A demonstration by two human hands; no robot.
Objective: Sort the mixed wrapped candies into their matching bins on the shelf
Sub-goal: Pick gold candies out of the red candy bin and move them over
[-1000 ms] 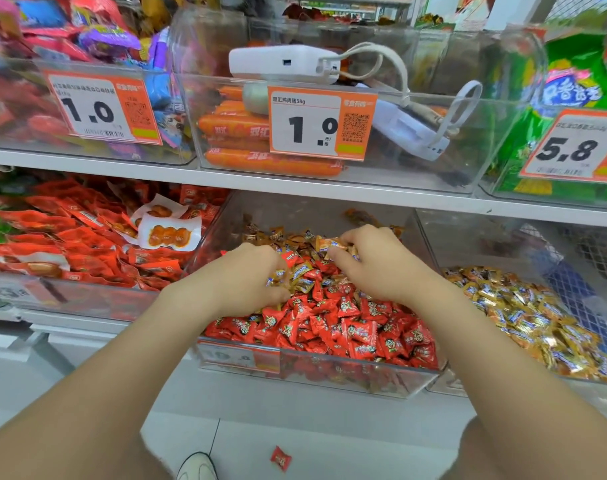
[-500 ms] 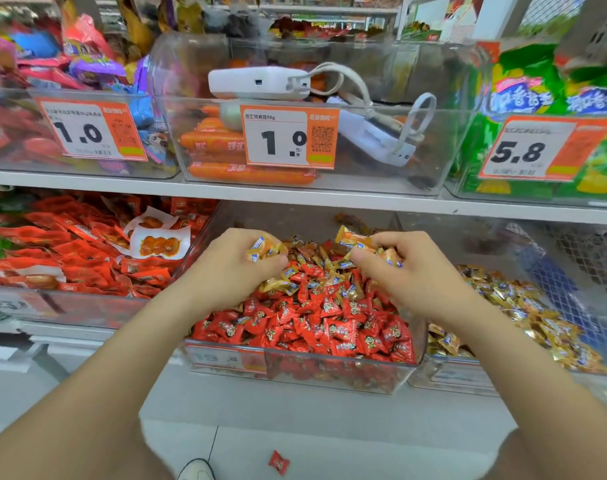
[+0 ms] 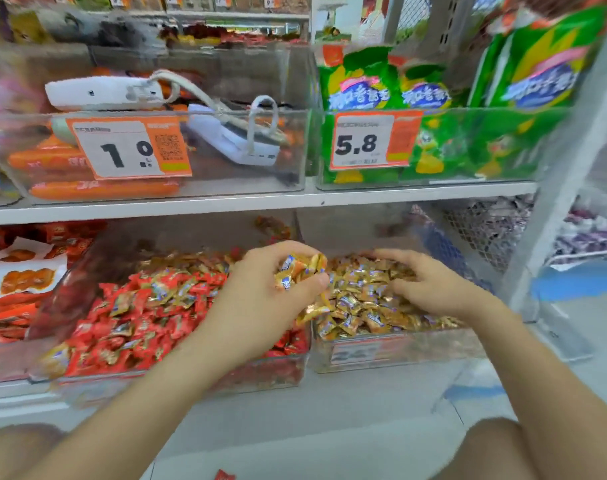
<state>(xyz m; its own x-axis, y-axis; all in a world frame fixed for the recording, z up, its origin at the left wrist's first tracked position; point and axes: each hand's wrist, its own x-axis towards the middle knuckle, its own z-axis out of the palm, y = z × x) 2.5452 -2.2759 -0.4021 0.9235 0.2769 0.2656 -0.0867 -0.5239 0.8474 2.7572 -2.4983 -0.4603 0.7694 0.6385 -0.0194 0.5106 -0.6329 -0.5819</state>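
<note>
Left hand (image 3: pixel 260 306): fingers and thumb curled round a handful of gold candies (image 3: pixel 300 268), held up over the line where the red bin (image 3: pixel 271 375) meets the gold bin (image 3: pixel 392 355). Some wrappers stick out past the fingertips.

Right hand (image 3: pixel 430 285): palm down on the gold pile (image 3: pixel 357 306) inside the gold bin, fingers bent and spread over the wrappers. Cannot tell whether it has hold of any.

Under and left of the left hand: red candies (image 3: pixel 129 334) fill the red bin, with stray gold ones (image 3: pixel 122 303) scattered among them. The left forearm crosses that bin's front wall.

Above both hands: the shelf board (image 3: pixel 226 202) overhangs the bins closely. On it, above the left hand, is a clear bin with two white power banks (image 3: pixel 101 93), looped cables, orange sausages (image 3: pixel 101 188) and a 1.0 tag (image 3: pixel 129 147). Above the right hand are green bags (image 3: pixel 427 98) behind a 5.8 tag (image 3: pixel 368 142).

Right of the right hand: a mesh panel (image 3: pixel 485 233) and a slanting grey post (image 3: pixel 565 168) close off that side.

Below the hands: one red candy (image 3: pixel 225 475) on the floor. The frame is motion-blurred.
</note>
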